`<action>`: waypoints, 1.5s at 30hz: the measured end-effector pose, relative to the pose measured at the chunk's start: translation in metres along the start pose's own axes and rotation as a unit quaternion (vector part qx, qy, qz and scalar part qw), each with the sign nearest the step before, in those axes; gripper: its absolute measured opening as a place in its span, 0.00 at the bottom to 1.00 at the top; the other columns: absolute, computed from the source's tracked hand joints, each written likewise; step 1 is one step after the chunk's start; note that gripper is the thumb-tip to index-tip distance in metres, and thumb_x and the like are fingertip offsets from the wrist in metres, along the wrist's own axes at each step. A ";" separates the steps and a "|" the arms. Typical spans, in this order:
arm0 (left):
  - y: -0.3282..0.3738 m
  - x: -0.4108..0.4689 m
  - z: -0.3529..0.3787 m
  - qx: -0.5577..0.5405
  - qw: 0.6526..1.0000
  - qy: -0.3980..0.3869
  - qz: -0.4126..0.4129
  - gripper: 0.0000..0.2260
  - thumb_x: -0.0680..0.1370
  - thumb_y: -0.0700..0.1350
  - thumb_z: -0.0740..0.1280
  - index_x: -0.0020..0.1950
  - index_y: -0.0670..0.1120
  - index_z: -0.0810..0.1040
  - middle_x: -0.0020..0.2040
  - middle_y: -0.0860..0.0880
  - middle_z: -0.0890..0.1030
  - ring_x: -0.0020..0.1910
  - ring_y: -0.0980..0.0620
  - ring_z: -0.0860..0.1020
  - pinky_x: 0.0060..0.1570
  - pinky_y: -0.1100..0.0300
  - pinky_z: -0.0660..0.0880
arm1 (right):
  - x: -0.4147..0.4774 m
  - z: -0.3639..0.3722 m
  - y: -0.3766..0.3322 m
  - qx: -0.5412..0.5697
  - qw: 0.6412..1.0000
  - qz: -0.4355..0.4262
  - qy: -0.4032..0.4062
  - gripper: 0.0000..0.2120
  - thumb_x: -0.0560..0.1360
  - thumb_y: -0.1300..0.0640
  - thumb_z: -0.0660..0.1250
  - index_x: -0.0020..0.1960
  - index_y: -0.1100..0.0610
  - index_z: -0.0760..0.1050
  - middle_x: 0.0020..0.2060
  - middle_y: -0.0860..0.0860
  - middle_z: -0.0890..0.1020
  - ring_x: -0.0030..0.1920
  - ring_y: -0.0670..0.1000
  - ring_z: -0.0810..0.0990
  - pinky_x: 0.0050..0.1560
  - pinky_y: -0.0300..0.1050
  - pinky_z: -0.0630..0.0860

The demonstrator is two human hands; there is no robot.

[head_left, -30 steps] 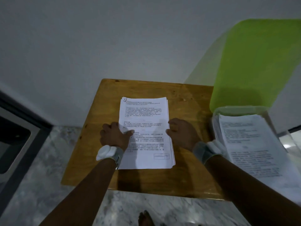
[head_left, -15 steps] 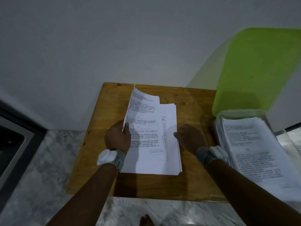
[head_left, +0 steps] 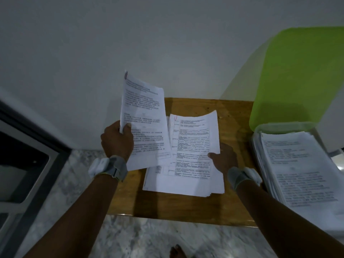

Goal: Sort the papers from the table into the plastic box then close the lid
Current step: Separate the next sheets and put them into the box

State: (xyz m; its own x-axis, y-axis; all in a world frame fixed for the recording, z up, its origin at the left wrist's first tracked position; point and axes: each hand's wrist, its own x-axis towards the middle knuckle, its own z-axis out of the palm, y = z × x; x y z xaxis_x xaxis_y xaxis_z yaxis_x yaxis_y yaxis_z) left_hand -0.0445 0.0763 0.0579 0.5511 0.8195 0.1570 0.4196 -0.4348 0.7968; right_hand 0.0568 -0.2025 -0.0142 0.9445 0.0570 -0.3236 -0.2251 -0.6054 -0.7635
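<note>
Lifted papers: one clipped bundle [head_left: 143, 120], raised off the table and tilted, its lower left edge pinched between the thumb and fingers of the left hand [head_left: 116, 140].
Second bundle: one clipped set [head_left: 193, 144], its right edge bent upward, gripped by the thumb and fingers of the right hand [head_left: 224, 158]; it sat on top of the table stack.
Table stack: one pile of loose sheets [head_left: 178, 185] lay flat on the wooden table [head_left: 186, 207], partly under both bundles.
Paper clips: two seen, one at the top left corner of each bundle; the colours were hard to tell in the dim light.
Plastic box: one clear box [head_left: 264, 127] stood at the right of the table, already holding a thick pile of printed pages [head_left: 297, 168].
Lid: one green lid [head_left: 301, 75] stood upright behind the box, open.
Wristbands: two, one grey band with a white unit on each wrist.
Floor: marbled tile below the table, with one bare foot [head_left: 176, 252] at the bottom edge.
</note>
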 end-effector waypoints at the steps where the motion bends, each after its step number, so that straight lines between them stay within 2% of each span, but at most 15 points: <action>1: 0.006 -0.007 -0.003 -0.006 1.000 -0.004 0.002 0.11 0.78 0.48 0.65 0.36 0.46 0.78 0.33 0.47 0.80 0.30 0.50 0.76 0.32 0.61 0.69 | -0.006 -0.009 0.001 0.002 0.999 -0.035 0.006 0.14 0.76 0.59 0.69 0.61 0.57 0.79 0.60 0.55 0.83 0.58 0.60 0.82 0.54 0.47 0.75; 4: 0.007 -0.006 -0.002 0.007 1.000 -0.021 -0.015 0.10 0.77 0.49 0.66 0.40 0.46 0.80 0.34 0.47 0.81 0.33 0.47 0.79 0.34 0.59 0.73 | -0.004 -0.014 -0.003 -0.024 0.996 -0.082 0.022 0.13 0.78 0.59 0.65 0.62 0.58 0.78 0.59 0.56 0.82 0.58 0.61 0.81 0.55 0.47 0.74; 7: 0.022 -0.019 -0.001 0.012 1.000 -0.018 -0.006 0.11 0.77 0.50 0.66 0.47 0.44 0.83 0.40 0.42 0.84 0.38 0.42 0.81 0.38 0.56 0.76 | -0.003 -0.038 -0.011 0.006 0.998 -0.049 0.042 0.17 0.78 0.56 0.65 0.66 0.58 0.76 0.63 0.55 0.80 0.63 0.61 0.77 0.66 0.54 0.72; 8: 0.032 -0.026 -0.001 0.006 1.000 -0.013 0.004 0.11 0.77 0.50 0.66 0.49 0.44 0.83 0.41 0.42 0.84 0.39 0.42 0.81 0.39 0.55 0.76 | -0.003 -0.053 -0.015 0.017 0.997 -0.048 0.049 0.18 0.78 0.55 0.65 0.66 0.57 0.76 0.63 0.55 0.80 0.63 0.61 0.77 0.67 0.55 0.72; 12: 0.081 -0.051 0.002 -0.016 1.000 -0.008 0.026 0.10 0.77 0.49 0.66 0.46 0.44 0.83 0.38 0.45 0.83 0.32 0.48 0.78 0.35 0.60 0.73 | -0.002 -0.121 -0.031 0.059 0.991 -0.092 0.070 0.11 0.75 0.57 0.67 0.56 0.55 0.82 0.51 0.53 0.85 0.52 0.58 0.83 0.56 0.53 0.79; 15: 0.131 -0.086 0.010 -0.039 0.999 0.003 0.033 0.10 0.77 0.50 0.66 0.42 0.45 0.82 0.34 0.50 0.80 0.31 0.51 0.76 0.32 0.64 0.70 | -0.009 -0.191 -0.034 0.074 0.982 -0.138 0.102 0.08 0.74 0.59 0.68 0.51 0.57 0.83 0.41 0.50 0.83 0.46 0.56 0.83 0.50 0.49 0.80; 17: 0.148 -0.097 0.013 -0.046 0.998 0.007 0.033 0.09 0.77 0.50 0.66 0.40 0.47 0.81 0.32 0.52 0.78 0.29 0.55 0.75 0.29 0.67 0.67 | -0.008 -0.215 -0.036 0.069 0.978 -0.160 0.112 0.08 0.74 0.59 0.68 0.50 0.56 0.83 0.40 0.49 0.83 0.44 0.54 0.82 0.47 0.45 0.78; 21: 0.199 -0.139 0.036 -0.065 0.996 0.005 0.059 0.07 0.77 0.49 0.67 0.40 0.50 0.80 0.33 0.53 0.79 0.30 0.59 0.75 0.28 0.69 0.66 | -0.014 -0.288 -0.011 0.074 0.973 -0.182 0.119 0.08 0.74 0.58 0.68 0.50 0.53 0.83 0.41 0.47 0.83 0.41 0.49 0.81 0.41 0.36 0.71; 27: 0.243 -0.187 0.079 -0.090 0.994 -0.007 0.066 0.06 0.77 0.49 0.67 0.40 0.52 0.80 0.33 0.55 0.80 0.33 0.57 0.79 0.29 0.67 0.70 | -0.011 -0.352 0.044 0.064 0.977 -0.167 0.112 0.08 0.74 0.59 0.67 0.49 0.53 0.83 0.42 0.49 0.84 0.42 0.51 0.81 0.45 0.39 0.73; 30: 0.248 -0.205 0.095 -0.100 0.994 -0.029 0.042 0.05 0.76 0.50 0.68 0.43 0.51 0.82 0.36 0.52 0.82 0.37 0.51 0.82 0.36 0.59 0.79 | -0.004 -0.360 0.077 0.048 0.987 -0.121 0.094 0.11 0.74 0.59 0.66 0.54 0.54 0.83 0.47 0.52 0.85 0.46 0.55 0.82 0.49 0.43 0.76; 32: 0.248 -0.220 0.110 -0.098 0.994 -0.043 0.023 0.08 0.75 0.50 0.68 0.46 0.47 0.83 0.41 0.48 0.84 0.40 0.47 0.83 0.41 0.53 0.81 | 0.002 -0.357 0.105 0.024 0.995 -0.077 0.061 0.14 0.75 0.59 0.65 0.59 0.56 0.81 0.53 0.55 0.85 0.50 0.58 0.82 0.54 0.48 0.78; 35: 0.242 -0.240 0.125 -0.094 0.993 -0.074 -0.004 0.12 0.75 0.50 0.69 0.53 0.45 0.84 0.45 0.47 0.85 0.43 0.47 0.83 0.45 0.51 0.81 | 0.005 -0.337 0.133 -0.005 1.000 -0.028 0.000 0.19 0.77 0.58 0.63 0.67 0.57 0.75 0.62 0.58 0.80 0.59 0.60 0.79 0.62 0.54 0.76; 40: 0.226 -0.282 0.167 -0.065 0.990 -0.121 -0.036 0.14 0.75 0.47 0.71 0.56 0.41 0.83 0.49 0.42 0.85 0.48 0.42 0.82 0.49 0.49 0.80 | 0.009 -0.311 0.164 -0.093 0.989 -0.012 -0.111 0.24 0.80 0.55 0.61 0.74 0.60 0.66 0.71 0.57 0.73 0.69 0.58 0.73 0.70 0.51 0.70; 42: 0.223 -0.295 0.181 -0.054 0.986 -0.152 -0.048 0.14 0.75 0.46 0.70 0.58 0.41 0.82 0.52 0.42 0.84 0.49 0.42 0.82 0.50 0.49 0.80 | 0.009 -0.313 0.165 -0.111 0.989 -0.023 -0.097 0.25 0.80 0.55 0.59 0.76 0.61 0.62 0.72 0.58 0.71 0.70 0.59 0.71 0.71 0.49 0.68; 45: 0.218 -0.313 0.216 -0.034 0.977 -0.202 -0.066 0.14 0.76 0.44 0.68 0.60 0.41 0.79 0.55 0.41 0.83 0.52 0.41 0.81 0.52 0.49 0.79 | 0.019 -0.327 0.167 -0.114 0.991 -0.059 -0.024 0.25 0.80 0.56 0.60 0.76 0.57 0.63 0.67 0.59 0.76 0.66 0.61 0.75 0.66 0.50 0.70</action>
State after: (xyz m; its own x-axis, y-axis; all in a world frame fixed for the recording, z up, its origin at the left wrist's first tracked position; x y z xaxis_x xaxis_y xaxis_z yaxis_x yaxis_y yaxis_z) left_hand 0.0304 -0.3553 0.0563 0.7414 0.6461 -0.1816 0.4642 -0.2982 0.8340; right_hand 0.1151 -0.5617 0.0351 0.9473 0.1731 -0.2694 -0.0479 -0.7552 -0.6537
